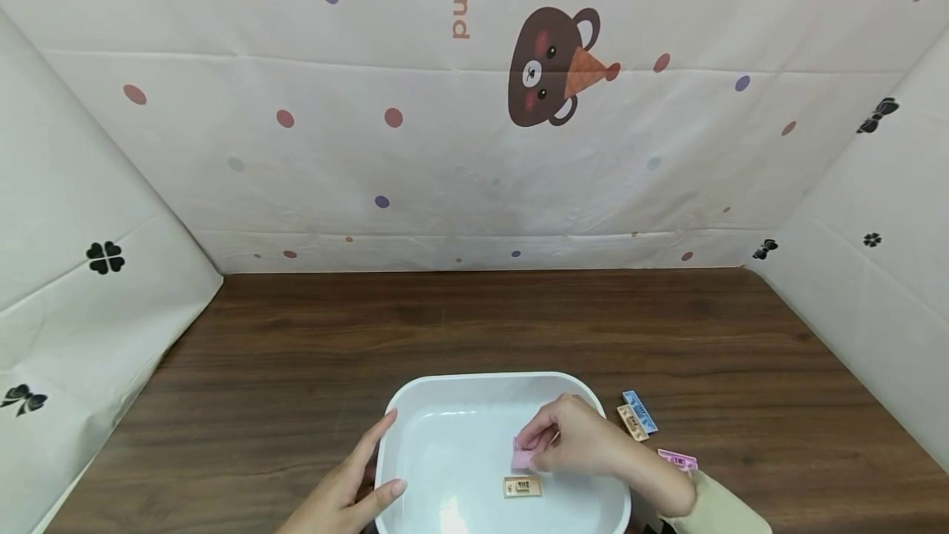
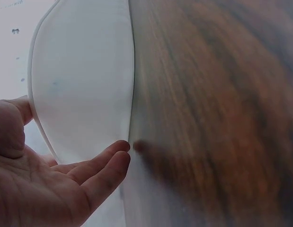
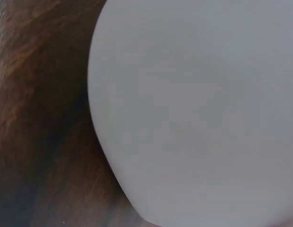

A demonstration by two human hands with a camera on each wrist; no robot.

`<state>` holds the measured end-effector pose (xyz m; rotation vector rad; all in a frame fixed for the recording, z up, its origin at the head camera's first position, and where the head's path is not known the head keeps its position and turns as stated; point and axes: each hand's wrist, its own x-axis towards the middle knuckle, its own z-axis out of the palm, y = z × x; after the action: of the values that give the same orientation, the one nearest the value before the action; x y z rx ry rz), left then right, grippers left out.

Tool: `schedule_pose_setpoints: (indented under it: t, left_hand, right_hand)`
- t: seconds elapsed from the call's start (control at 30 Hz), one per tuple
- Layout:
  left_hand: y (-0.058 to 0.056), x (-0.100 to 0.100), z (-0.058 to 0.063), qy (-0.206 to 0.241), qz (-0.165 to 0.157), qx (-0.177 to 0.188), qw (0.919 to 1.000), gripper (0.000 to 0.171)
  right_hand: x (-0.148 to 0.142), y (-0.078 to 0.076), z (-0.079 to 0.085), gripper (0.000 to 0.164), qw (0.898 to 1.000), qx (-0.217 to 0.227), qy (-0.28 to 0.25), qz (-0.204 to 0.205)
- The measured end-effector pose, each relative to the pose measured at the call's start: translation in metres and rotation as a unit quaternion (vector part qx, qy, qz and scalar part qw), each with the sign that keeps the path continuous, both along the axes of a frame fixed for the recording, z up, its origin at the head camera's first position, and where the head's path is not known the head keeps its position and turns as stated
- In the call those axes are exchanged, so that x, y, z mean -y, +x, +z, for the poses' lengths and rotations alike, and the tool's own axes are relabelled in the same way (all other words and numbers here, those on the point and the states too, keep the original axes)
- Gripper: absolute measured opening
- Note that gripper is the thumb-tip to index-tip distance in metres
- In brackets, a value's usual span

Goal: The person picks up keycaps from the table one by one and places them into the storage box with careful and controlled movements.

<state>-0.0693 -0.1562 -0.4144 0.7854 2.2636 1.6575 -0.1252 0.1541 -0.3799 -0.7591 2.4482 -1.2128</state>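
I have the right hand at the lower centre-right of the head view, its grip pinching a pink block above the floor of the white tray; fingers cover part of that block, so I cannot tell its long axis. Just below it in the frame, a tan block lies in the tray, long axis running left to right. The left hand has a loose, unclenched grip, its fingers spread against the tray's left rim. Right of the tray, on the table, a blue block and another tan block lie side by side, both slanting from upper left to lower right.
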Motion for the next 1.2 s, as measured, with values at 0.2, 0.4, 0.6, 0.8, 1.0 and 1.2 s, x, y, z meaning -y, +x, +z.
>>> schedule_pose_setpoints:
  t: [0.2, 0.4, 0.6, 0.8, 1.0, 1.2]
  left_hand:
    - [0.001, 0.0, 0.001, -0.007, 0.004, 0.021, 0.9997, 0.065]
    - [0.001, 0.0, 0.002, -0.01, 0.005, 0.029, 0.9995, 0.065]
    - [0.002, 0.0, 0.002, -0.017, 0.009, 0.032, 0.9993, 0.065]
    - [0.001, 0.0, 0.003, -0.02, 0.01, 0.026, 0.9994, 0.065]
    - [0.001, 0.0, 0.003, -0.017, 0.007, 0.016, 0.9997, 0.064]
    - [0.001, 0.0, 0.002, -0.005, 0.001, 0.003, 1.0, 0.064]
  right_hand:
    - [-0.001, 0.0, 0.001, 0.013, 1.0, 0.006, -0.023, -0.01]
    - [-0.003, -0.001, 0.007, 0.016, 0.998, 0.031, -0.037, -0.042]
    - [-0.005, 0.001, 0.012, 0.019, 0.997, 0.035, -0.041, -0.055]
    - [-0.009, 0.0, 0.014, 0.02, 0.996, 0.044, -0.041, -0.061]
    - [-0.013, 0.0, 0.016, 0.021, 0.996, 0.04, -0.057, -0.061]
    - [-0.018, 0.002, 0.017, 0.021, 0.995, 0.034, -0.075, -0.063]
